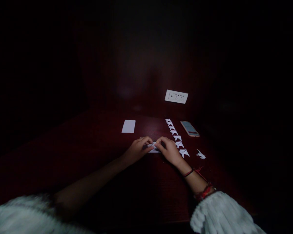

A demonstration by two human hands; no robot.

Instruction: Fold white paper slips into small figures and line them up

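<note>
Both hands meet over one small folded paper (153,151), which lies between them just left of the row of folded papers (177,138), the landmark for every place here. At the paper's left edge, the left hand (136,148) has its thumb laid over it and its fingers curled in behind. On the other side, between the paper and the row, the right hand (170,150) pinches with thumb and forefinger, its knuckles close to the row's nearer pieces. So both hands are clamped on the same paper, their thumb tips almost together; the creases under them are too small and dim to read.

The row, roughly seven white pieces with pointed corners, runs away from the person in a slanting line on the dark red table (151,125); whether neighbouring pieces touch is hard to tell. Well to the left of the row's far half lies a flat white sheet (129,126). Just to the right of the row is a phone (190,129) with its screen lit, and right of the row's near end sits a crumpled white scrap (201,154). Beyond the far end, a white socket plate (176,96) is mounted on the dark upright surface.
</note>
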